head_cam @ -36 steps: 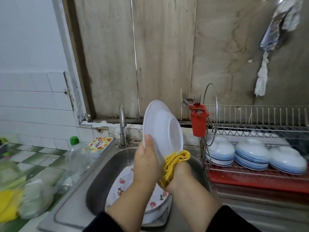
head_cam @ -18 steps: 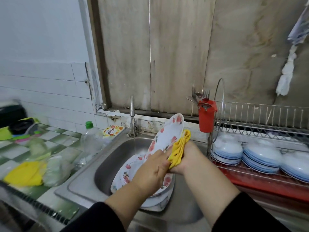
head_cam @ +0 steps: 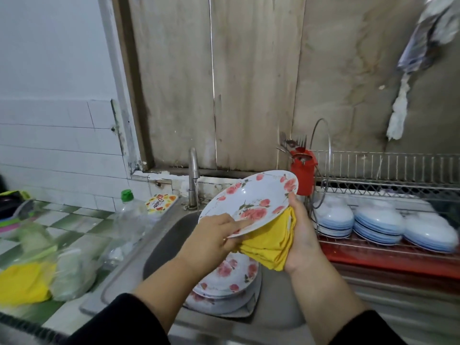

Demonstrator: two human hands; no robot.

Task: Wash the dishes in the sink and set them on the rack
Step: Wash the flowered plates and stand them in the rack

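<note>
The person held a flowered plate (head_cam: 251,200) tilted above the sink (head_cam: 164,242), its patterned face turned up toward the camera. The left hand (head_cam: 214,236) gripped the plate's near rim, fingers laid over the face and thumb beneath. The right hand (head_cam: 302,235) cupped a folded yellow cloth (head_cam: 271,242) against the plate's underside, its fingertips curled over the far rim. More flowered plates (head_cam: 229,280) lay stacked in the sink below. A tap (head_cam: 193,178) stood behind the basin. To the right, the wire rack (head_cam: 388,190) carried rows of blue-rimmed bowls (head_cam: 378,220) upside down, with a red cutlery holder (head_cam: 303,170) hanging at its left end. On the counter to the left stood a clear bottle (head_cam: 129,220) with a green cap and a small box (head_cam: 160,204) whose cursive lettering was too blurred to read.
</note>
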